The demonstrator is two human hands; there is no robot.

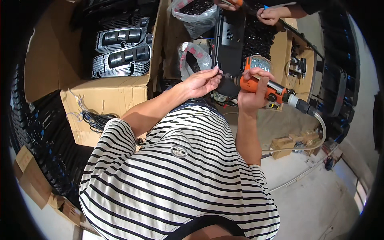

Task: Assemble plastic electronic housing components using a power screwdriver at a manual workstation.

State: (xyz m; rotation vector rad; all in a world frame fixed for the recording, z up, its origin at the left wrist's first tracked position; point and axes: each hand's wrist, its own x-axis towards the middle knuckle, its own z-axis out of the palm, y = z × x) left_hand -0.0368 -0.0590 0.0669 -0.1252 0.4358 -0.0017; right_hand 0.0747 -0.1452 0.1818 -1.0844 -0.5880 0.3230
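Observation:
My right hand [255, 93] is wrapped round an orange air screwdriver [256, 85], held sideways with its bit pointing left. A clear hose runs off the screwdriver's back end. The fingertips of my left hand [203, 83] are pinched together close to the bit, at the near end of a long black panel [232, 38]. Whatever small piece they hold is too small to make out. Beyond the panel lies a heap of small black parts [258, 40]. At my left, an open carton [52, 68] contains black and silver ribbed housings [122, 60].
Another person's hand [270, 16] reaches in at the far right, and their other hand [229, 5] is by an orange tool. Plastic bags [196, 18] of dark parts stand beyond my left hand. The air hose [322, 130] loops at right. Coiled black cable [100, 121] lies against a carton.

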